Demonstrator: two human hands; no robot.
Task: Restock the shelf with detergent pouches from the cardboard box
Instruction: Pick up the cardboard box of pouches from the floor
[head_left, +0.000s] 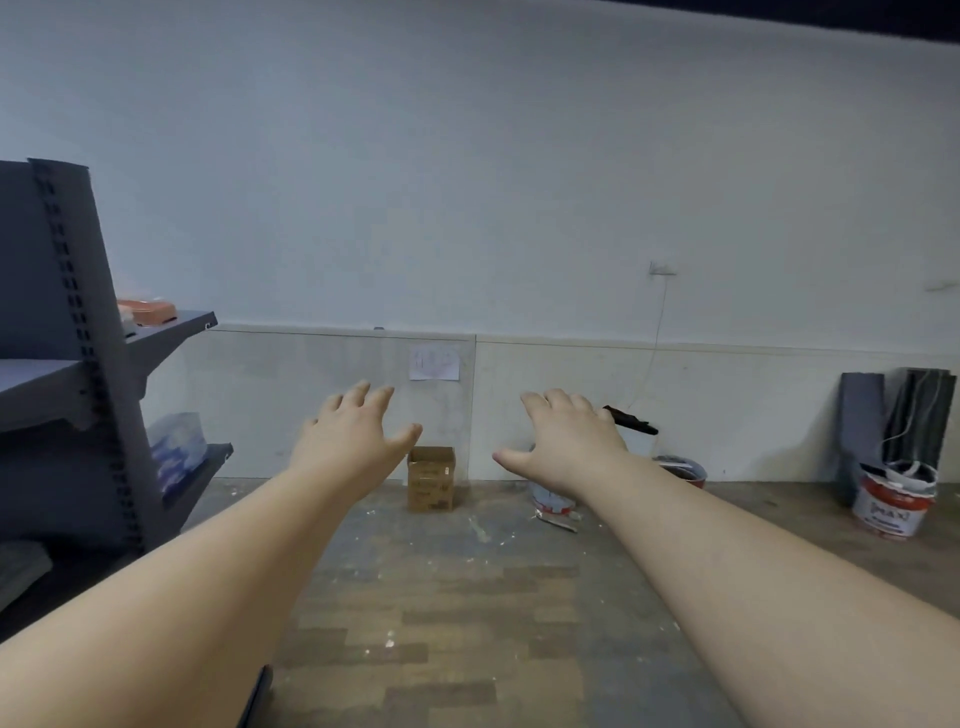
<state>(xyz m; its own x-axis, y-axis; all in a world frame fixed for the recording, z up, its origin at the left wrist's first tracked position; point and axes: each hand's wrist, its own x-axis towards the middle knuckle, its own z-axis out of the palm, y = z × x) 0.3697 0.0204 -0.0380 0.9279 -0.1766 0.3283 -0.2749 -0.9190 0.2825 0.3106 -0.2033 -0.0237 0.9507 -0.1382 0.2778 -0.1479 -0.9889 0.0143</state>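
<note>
A small brown cardboard box (431, 479) stands on the floor against the far wall, its top flaps up. Both my arms stretch out toward it. My left hand (353, 436) hangs in the air to the box's upper left with fingers spread and holds nothing. My right hand (566, 441) is to the box's upper right, fingers also spread and empty. The grey metal shelf unit (78, 374) stands at the left; blue-and-white pouches (176, 449) sit on a lower shelf and an orange pack (148, 312) on an upper one.
Paint buckets stand along the wall: one (550, 501) partly behind my right hand, one red-rimmed (683, 467), one white and red (891, 504) at the right. Dark panels (898, 415) lean on the wall. The wooden floor (467, 597) is speckled with paint.
</note>
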